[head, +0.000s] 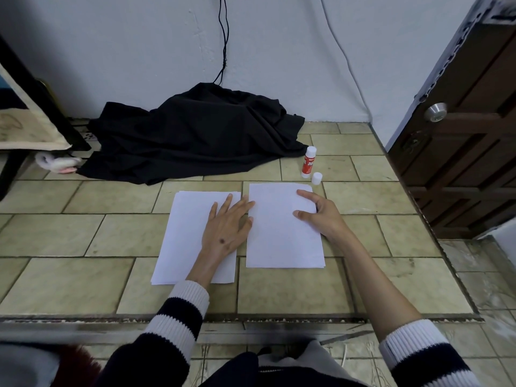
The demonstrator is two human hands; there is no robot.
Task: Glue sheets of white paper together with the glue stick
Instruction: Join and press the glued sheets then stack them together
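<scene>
Two white paper stacks (282,233) — possibly several sheets each — under both flat, spread hands (227,227); glue stick (308,162) uncapped.

left hand (226,223): flat, fingers spread, on left paper stack (184,236)
right hand (318,212): resting on right paper stack (279,233), right edge
glue stick (309,162): upright, uncapped, above right stack
cap (317,178): just beside stick
black cloth (195,135): upper centre
</scene>
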